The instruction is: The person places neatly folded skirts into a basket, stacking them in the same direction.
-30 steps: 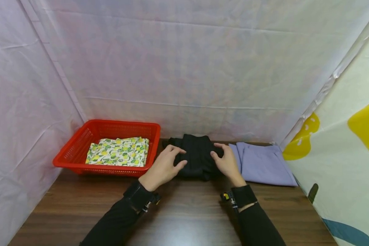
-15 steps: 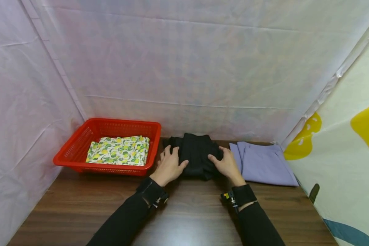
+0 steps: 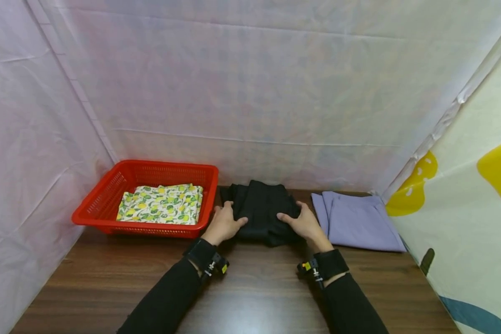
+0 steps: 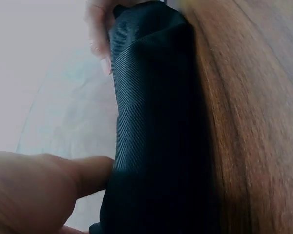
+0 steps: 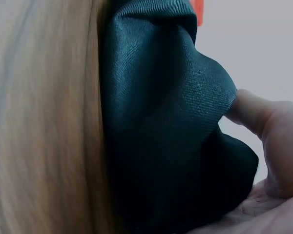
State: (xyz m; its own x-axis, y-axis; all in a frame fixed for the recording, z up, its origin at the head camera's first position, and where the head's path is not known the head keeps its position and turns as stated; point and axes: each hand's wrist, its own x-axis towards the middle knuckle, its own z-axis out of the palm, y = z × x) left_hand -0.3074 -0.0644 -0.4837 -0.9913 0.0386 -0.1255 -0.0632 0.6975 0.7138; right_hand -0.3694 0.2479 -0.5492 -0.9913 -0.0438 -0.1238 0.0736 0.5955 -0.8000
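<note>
The black cloth (image 3: 260,211) lies folded on the worktop (image 3: 254,287), directly between the two hands and touching both. The left hand (image 3: 223,225) holds its left edge: the thumb presses on the near left part of the top and the fingers curl at the side, so the cloth sits between them. The right hand (image 3: 305,224) holds the opposite edge in the same way, its thumb pointing inward over the top and its fingers along the right side. Neither hand reaches the middle of the cloth, which lies uncovered between the two thumbs

From the left wrist, the cloth shows as a thick, ribbed dark fold resting on the wood, with the left thumb against it and the right hand's fingers, blurred, near the far end. From the right wrist, the edge puffs into loose folds; the thumb touches one of them and the palm lies against the cloth lower down. The fingertips beneath are hidden there

Just left of the left hand stands a red basket (image 3: 104,197), the lemon cloth (image 3: 163,204) lying flat inside it. Just right of the right hand lies the lilac cloth (image 3: 361,220), folded
</note>
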